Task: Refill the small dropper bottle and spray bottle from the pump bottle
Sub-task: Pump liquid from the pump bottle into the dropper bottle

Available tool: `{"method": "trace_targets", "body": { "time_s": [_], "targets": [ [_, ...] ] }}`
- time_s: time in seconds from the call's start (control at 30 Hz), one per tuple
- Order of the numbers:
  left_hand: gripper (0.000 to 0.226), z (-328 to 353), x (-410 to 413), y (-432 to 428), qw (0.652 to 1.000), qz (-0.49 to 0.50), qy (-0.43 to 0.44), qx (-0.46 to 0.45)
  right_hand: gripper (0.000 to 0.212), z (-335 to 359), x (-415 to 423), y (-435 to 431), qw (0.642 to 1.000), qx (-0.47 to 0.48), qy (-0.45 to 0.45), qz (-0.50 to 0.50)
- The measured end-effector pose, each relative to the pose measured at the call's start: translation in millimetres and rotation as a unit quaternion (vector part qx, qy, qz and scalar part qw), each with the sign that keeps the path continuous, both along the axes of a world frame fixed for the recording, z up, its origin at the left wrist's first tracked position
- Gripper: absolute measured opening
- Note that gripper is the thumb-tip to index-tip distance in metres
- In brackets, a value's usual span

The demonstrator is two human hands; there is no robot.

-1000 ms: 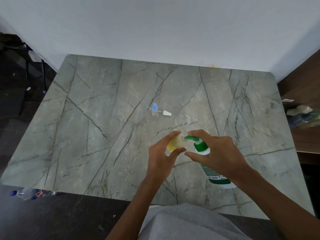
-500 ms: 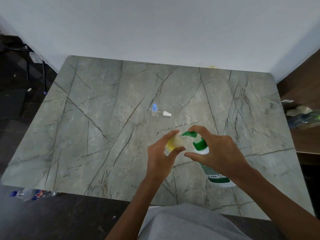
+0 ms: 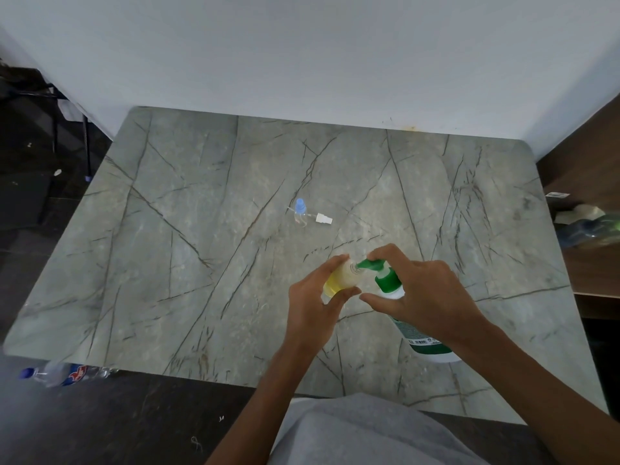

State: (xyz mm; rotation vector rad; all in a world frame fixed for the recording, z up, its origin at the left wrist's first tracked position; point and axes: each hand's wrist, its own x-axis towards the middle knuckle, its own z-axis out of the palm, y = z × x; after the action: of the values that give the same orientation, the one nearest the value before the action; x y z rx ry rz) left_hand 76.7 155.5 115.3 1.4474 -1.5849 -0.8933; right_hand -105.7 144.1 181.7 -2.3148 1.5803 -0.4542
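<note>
My left hand (image 3: 313, 305) grips a small clear bottle (image 3: 342, 278) holding yellow liquid, its open mouth tilted up against the green nozzle. The white pump bottle (image 3: 421, 333) with a green pump head (image 3: 385, 278) stands on the grey marbled table (image 3: 201, 263). My right hand (image 3: 424, 297) lies over the pump head, index finger on top of the nozzle, thumb under the collar. A small clear dropper bottle with a blue cap (image 3: 300, 211) stands at mid-table, and a white spray cap with a thin tube (image 3: 322, 218) lies beside it.
A white wall runs behind the table. A wooden shelf (image 3: 583, 250) at the right holds a bundle of bottles (image 3: 587, 226). A plastic water bottle (image 3: 53, 374) lies on the dark floor by the table's front left corner.
The green pump nozzle has risen slightly and my right index finger with it. The small bottle stays at the nozzle.
</note>
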Motion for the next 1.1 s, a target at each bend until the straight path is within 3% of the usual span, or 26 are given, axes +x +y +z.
{"method": "trace_targets", "body": {
  "time_s": [0.23,0.73,1.1],
  "targets": [
    [0.052,2.7,1.4,-1.2,1.000,0.001,0.006,-0.004,0.069,-4.9,1.2,4.0,1.000,0.000,0.012,-0.013],
    [0.054,0.0,1.9,-1.3,1.000,-0.006,-0.004,-0.005,0.056,-9.2,2.8,1.4,0.999,-0.012,-0.037,-0.020],
    [0.051,0.9,3.0,-5.2,1.000,0.004,0.010,-0.001,0.066,-1.7,3.2,-2.0,0.999,0.008,0.042,-0.001]
  ]
}}
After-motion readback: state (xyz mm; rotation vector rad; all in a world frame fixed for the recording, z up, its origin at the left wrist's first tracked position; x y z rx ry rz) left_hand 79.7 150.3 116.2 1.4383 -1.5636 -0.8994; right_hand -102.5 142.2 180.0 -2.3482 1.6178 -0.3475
